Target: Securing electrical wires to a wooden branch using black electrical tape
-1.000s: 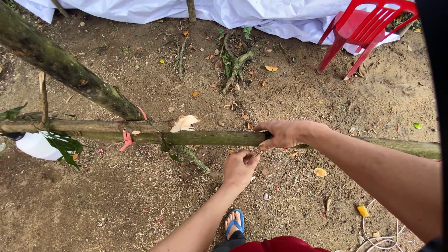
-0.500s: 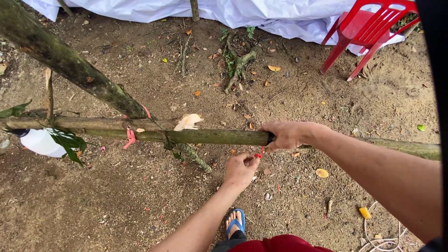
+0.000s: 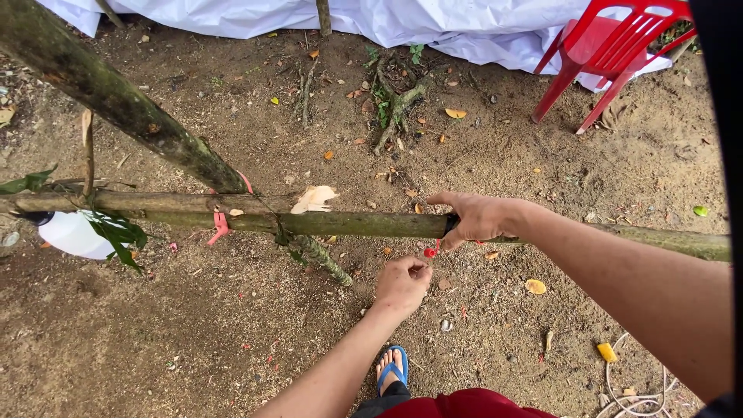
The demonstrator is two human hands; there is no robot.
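A long greenish wooden pole [image 3: 364,224] runs level across the view above bare earth. My right hand [image 3: 476,218] grips it from above, thumb under the pole. Just below, my left hand [image 3: 402,282] pinches the end of a thin red string [image 3: 430,251] that hangs from the pole beside my right hand. A thicker mossy pole [image 3: 116,101] slants down from the upper left and crosses the level pole, where a pink tie [image 3: 220,227] binds them.
A white plastic bottle [image 3: 73,234] with green leaves lies at the left. A red plastic chair [image 3: 604,54] and a white tarp [image 3: 433,23] stand at the back. My foot in a blue sandal [image 3: 392,368] is below; white cord [image 3: 627,387] lies at lower right.
My left hand has dropped slightly from under the pole and now pinches the red string. My right hand keeps its grip on the pole.
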